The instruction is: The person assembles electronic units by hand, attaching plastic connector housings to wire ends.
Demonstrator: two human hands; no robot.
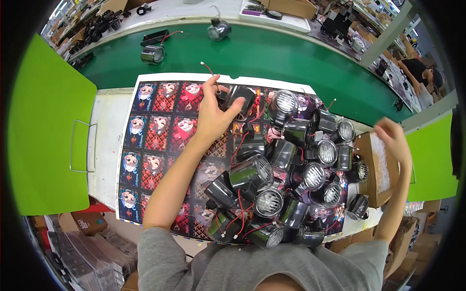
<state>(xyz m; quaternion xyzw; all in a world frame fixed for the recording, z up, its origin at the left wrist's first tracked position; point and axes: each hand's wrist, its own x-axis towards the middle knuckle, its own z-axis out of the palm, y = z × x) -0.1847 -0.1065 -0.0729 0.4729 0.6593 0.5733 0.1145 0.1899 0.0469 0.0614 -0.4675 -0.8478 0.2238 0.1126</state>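
My left hand (216, 109) is closed around a glossy black cylindrical housing (241, 100) at the far edge of a printed sheet (160, 157). A thin red lead with a white plug rises beside its fingers. Near the right side, my right hand (394, 140) hangs over an open cardboard box (373, 167) lined with clear plastic wrap. Its fingers are blurred, so I cannot make out whether they hold anything. Several similar black housings (252, 173) with round silver slatted ends and red leads lie heaped between my arms.
Beyond the sheet runs a green conveyor belt (189, 58), carrying another housing (153, 55) and a housing with a wire (219, 30). Green panels (48, 131) flank the table. A white tray (276, 17) sits past the belt. Another person (421, 72) is at the far right.
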